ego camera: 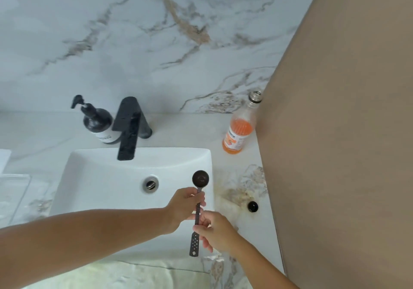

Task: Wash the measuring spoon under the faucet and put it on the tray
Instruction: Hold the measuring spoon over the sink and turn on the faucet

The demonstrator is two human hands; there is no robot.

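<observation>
Both hands hold the spoon (197,212) over the sink's (93,177) right side: the left hand (183,208) pinches the handle just below the bowl, the right hand (214,230) grips lower down. From here the faucet (128,132) is up and to the left, with no water visible. I'd carry the bowl under the spout, open side up, before turning it on. A clear tray (13,190) seems to sit at the desk's far left.

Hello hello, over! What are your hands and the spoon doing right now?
Left hand and right hand both gripping the measuring spoon handle. Spoon over the sink right edge, bowl up. Faucet dry, no water running. Path clear.
</observation>
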